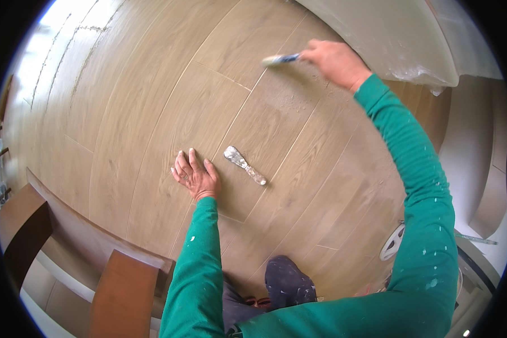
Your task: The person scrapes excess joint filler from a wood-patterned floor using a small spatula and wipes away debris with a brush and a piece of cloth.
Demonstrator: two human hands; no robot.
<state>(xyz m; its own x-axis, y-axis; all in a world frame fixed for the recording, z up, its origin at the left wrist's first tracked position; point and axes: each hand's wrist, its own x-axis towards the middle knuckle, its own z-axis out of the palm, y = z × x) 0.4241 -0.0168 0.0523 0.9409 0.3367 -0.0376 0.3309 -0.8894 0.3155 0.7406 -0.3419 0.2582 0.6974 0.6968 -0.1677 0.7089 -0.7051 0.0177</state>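
My right hand point(339, 63) reaches out to the far right, its fingers closed round the handle of a paintbrush point(280, 59). Pale bristles on the brush point left, at or just over the wood-look floor point(203, 107); I cannot tell whether they touch it. My left hand point(196, 176) is planted on the planks with its fingers spread, holding nothing. Just right of it lies a putty knife point(244, 165), crusted with white and brown residue. Fine dust and crumbs are scattered below the brush.
Plastic sheeting point(400, 39) hangs at the far right. Stairs with brown treads point(130, 290) stand at the lower left, beside a floor edge. A white round object point(392, 242) and a thin stick point(476, 239) are near my right arm. Dark cracks or dirt lines run across the far left floor.
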